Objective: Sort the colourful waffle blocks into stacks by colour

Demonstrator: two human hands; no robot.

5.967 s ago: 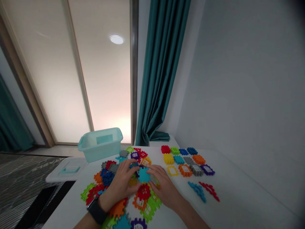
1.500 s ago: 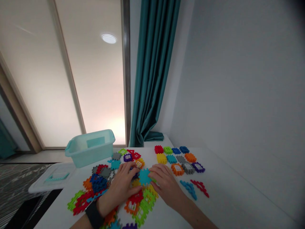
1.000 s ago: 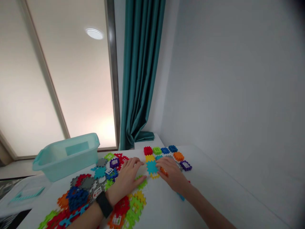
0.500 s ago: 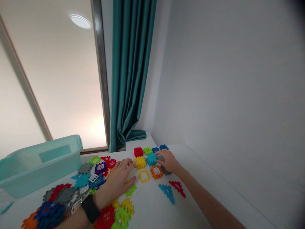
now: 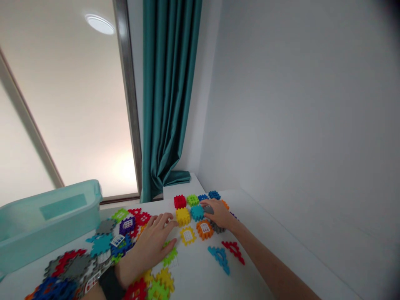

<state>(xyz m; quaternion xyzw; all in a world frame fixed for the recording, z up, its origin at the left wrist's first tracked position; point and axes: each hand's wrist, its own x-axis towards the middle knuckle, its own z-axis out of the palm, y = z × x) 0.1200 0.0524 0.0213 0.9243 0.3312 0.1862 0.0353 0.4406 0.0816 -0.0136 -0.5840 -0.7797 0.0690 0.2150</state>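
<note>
The right hand (image 5: 220, 213), curved, lies over a grey block (image 5: 208, 209), just right of a teal block (image 5: 197, 212); any grip cannot be told. The left hand (image 5: 146, 250), spread, rests on the bench (image 5: 200, 266) beside a green block (image 5: 170, 256).

Camera: worn on the head, above the near edge of the counter (image 5: 200, 266)
Facing: forward and down, along the counter toward its far end
Nearness: close, left hand (image 5: 145, 250) and right hand (image 5: 220, 213) both in frame

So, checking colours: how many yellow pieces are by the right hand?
2: a yellow block and, nearer, a yellow window frame. The right hand may hide more.
</note>
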